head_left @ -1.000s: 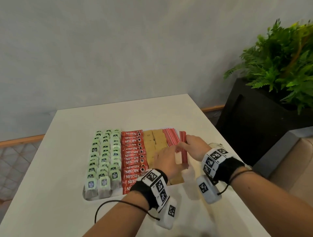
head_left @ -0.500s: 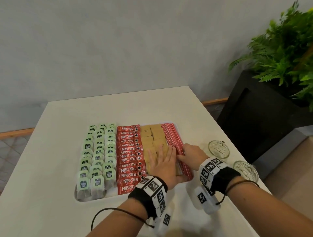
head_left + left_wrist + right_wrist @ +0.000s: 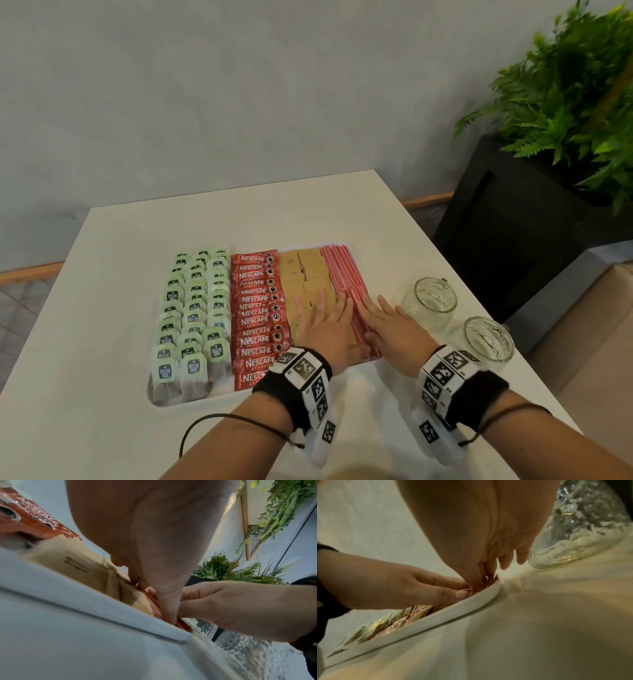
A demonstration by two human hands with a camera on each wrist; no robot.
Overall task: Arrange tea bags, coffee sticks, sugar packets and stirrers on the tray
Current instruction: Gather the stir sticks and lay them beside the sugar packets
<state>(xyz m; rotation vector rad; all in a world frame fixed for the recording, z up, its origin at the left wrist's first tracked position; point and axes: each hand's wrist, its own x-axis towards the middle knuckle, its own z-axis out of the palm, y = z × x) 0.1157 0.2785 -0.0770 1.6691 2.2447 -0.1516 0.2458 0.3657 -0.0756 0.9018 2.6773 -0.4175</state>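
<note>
A white tray [image 3: 178,402] holds green tea bags [image 3: 195,308], red coffee sticks [image 3: 257,308], brown sugar packets [image 3: 305,270] and red-and-white stirrers [image 3: 342,270] in side-by-side columns. My left hand [image 3: 325,315] lies flat with straight fingers on the near sugar packets, its thumb down against the stirrers [image 3: 181,624] by the near rim. My right hand [image 3: 376,315] rests flat on the near stirrers, fingers straight. In the right wrist view its fingertips [image 3: 488,568] press into the stirrers beside the left hand [image 3: 402,585]. Neither hand holds anything.
Two empty glass jars [image 3: 430,301] [image 3: 488,339] stand on the white table right of the tray, close to my right hand. A black planter [image 3: 513,240] with ferns sits beyond the table's right edge. A grey wall is behind.
A second ago my right hand held a bundle of stirrers on edge over the tray's right side. The bundle now lies in the tray and both hands have flattened onto the contents.
</note>
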